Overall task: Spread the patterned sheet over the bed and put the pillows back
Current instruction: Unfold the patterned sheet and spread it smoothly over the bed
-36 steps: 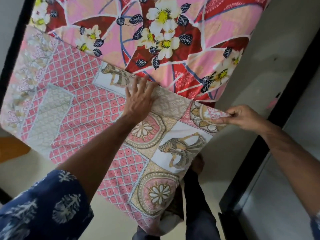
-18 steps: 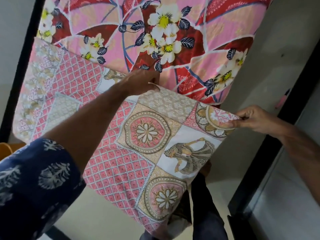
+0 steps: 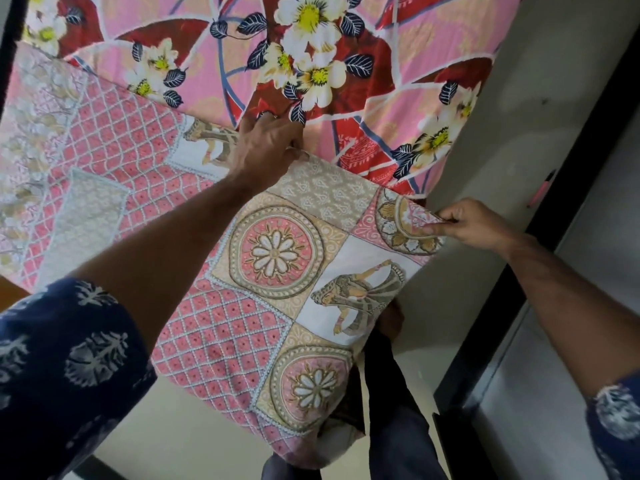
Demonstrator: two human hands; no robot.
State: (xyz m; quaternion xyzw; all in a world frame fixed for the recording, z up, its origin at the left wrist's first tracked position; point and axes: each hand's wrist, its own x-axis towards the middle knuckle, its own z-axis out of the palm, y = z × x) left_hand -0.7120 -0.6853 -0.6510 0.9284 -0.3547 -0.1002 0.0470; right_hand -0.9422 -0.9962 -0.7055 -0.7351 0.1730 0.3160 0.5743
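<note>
A pink patchwork-patterned sheet point(image 3: 145, 188) with medallions and lattice squares lies over the near part of the bed and hangs off its near edge. Beyond it the mattress shows a pink and red floral cover point(image 3: 346, 64). My left hand point(image 3: 266, 147) grips the sheet's far edge where it meets the floral cover, fingers curled over the hem. My right hand point(image 3: 474, 221) pinches the sheet's right corner at the bed's right side. No pillows are in view.
A grey floor strip point(image 3: 519, 116) runs along the bed's right side, bounded by a dark frame point(image 3: 561, 202). My legs in dark trousers point(image 3: 391, 393) stand under the hanging sheet. Pale floor point(image 3: 180, 441) lies below.
My left hand went from lying flat on the sheet to gripping its far edge, and has carried that edge further up the bed. My right hand keeps its pinch on the corner.
</note>
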